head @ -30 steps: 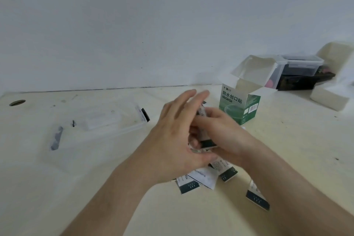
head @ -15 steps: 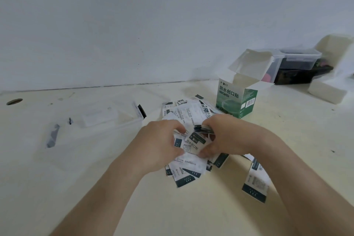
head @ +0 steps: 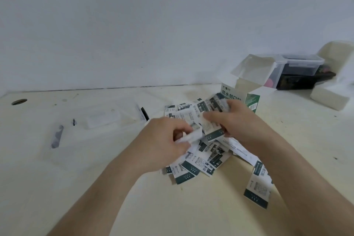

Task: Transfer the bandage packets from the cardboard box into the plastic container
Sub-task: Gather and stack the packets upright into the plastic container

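Left grip [head: 162, 140] pinching one packet [head: 193, 133], right grip [head: 236, 120] clutching packets [head: 214, 105] (above the pile [head: 201, 163]), plastic container [head: 132, 115] near left

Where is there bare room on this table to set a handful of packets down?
Bare table lies near you between the forearms, and left of the left hand, in front of the plastic container. Crowded: the bandage packets piled under both hands, the cardboard box behind them, a stray packet by the right forearm.
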### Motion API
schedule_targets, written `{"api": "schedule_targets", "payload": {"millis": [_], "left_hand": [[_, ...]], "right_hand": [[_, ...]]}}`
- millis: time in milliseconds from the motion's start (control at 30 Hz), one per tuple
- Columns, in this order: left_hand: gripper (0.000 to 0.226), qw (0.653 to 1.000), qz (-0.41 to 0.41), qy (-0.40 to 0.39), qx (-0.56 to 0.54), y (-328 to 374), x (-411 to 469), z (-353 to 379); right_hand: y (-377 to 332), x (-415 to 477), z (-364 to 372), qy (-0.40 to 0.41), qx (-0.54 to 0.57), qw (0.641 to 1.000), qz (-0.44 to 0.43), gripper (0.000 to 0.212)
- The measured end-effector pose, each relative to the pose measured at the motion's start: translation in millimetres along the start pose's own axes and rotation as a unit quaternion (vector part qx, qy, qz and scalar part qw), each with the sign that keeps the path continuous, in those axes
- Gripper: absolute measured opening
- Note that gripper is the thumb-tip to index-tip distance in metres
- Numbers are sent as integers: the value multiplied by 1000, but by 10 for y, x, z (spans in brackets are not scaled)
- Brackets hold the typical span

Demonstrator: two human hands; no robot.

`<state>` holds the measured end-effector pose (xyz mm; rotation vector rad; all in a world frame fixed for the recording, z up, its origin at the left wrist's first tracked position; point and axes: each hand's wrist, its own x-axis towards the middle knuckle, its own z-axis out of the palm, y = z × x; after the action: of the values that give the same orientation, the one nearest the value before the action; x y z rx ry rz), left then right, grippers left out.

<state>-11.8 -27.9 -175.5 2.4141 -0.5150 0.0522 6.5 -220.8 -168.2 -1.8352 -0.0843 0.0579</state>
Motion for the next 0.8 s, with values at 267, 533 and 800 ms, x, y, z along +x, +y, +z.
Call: {"api": "schedule_targets", "payload": {"millis": [267, 533, 800], "left_hand": [[44, 965, -16, 209, -155, 175, 14, 95], [68, 989, 6, 62, -134, 188, -32, 44], [99, 996, 60, 70, -17, 140, -14, 51]], "right_hand": [[-126, -205, 600, -46, 283, 958, 26, 14], [-57, -139, 643, -88, 353, 927, 95, 26], [-57, -84, 533, -52, 382, 916, 109, 18]]}}
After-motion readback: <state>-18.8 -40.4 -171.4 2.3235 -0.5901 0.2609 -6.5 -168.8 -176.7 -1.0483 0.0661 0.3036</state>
